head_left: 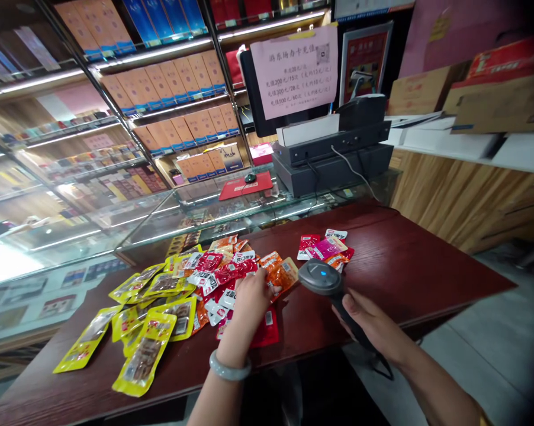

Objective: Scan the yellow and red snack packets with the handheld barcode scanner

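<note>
My left hand (pixel 254 291), with a pale bracelet on its wrist, is closed on an orange snack packet (pixel 276 269) at the right side of the pile. Under and beside it lie red and white snack packets (pixel 222 271). Yellow snack packets (pixel 149 349) with clear windows spread over the table's left part. In my right hand (pixel 367 316) is a dark barcode scanner (pixel 321 277), its blue light lit and its head close to the orange packet. Just beyond the scanner sits a small group of red, pink and orange packets (pixel 325 247).
Everything lies on a dark red table (pixel 409 260). Behind it stand a glass display counter (pixel 196 207), a red mouse pad (pixel 244 186), a monitor with a pink paper sign (pixel 296 71) and a black cash drawer (pixel 333 168). Cardboard boxes (pixel 502 100) are at right.
</note>
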Demonstrator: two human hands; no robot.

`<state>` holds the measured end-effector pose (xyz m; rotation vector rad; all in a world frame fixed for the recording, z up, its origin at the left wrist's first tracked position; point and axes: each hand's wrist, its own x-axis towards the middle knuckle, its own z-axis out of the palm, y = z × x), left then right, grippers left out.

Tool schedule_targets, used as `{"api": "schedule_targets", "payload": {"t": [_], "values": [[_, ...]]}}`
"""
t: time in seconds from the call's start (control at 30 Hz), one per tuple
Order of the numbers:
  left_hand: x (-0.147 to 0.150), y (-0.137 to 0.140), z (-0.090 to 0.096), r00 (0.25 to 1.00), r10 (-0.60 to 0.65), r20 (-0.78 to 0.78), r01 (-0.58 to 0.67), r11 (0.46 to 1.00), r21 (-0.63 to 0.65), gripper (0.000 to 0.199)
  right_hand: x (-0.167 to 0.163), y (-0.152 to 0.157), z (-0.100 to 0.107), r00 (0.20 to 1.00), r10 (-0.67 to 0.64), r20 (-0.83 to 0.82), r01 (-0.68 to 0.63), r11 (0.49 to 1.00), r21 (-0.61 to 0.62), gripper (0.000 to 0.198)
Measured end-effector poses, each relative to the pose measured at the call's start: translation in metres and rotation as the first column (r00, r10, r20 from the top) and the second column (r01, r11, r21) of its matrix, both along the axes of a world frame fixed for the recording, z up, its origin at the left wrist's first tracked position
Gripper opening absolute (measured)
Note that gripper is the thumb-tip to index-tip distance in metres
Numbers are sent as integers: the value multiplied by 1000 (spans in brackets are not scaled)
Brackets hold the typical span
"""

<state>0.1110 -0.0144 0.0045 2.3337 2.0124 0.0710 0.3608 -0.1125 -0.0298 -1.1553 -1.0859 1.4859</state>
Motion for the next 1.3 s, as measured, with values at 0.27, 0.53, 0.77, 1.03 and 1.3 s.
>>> {"api": "schedule_targets", "payload": {"t": [0.27, 0.53, 0.77, 1.03, 1.3], "values": [[19, 12, -4, 988, 14, 153, -17, 1000, 15, 33, 0, 7, 2, 1000, 24, -13, -24, 1000, 3, 50], [59, 55, -1, 876, -197, 441, 177, 980, 86, 42, 9, 10, 18, 988, -152, -29, 149, 985, -91, 62], [15, 75, 15, 947, -296, -126, 285, 953, -99, 59, 11, 5, 13, 968, -246, -53, 235, 959, -155, 62], [21, 83, 8, 970, -230, 78, 237, 966, -103, 32, 1, 3, 23, 990, -141, -2, 141, 987, -78, 61], [29, 73, 3, 945, -191, 264, 190, 981, 31, 18, 2, 2, 21, 991, -122, 54, 126, 990, -69, 58]]}}
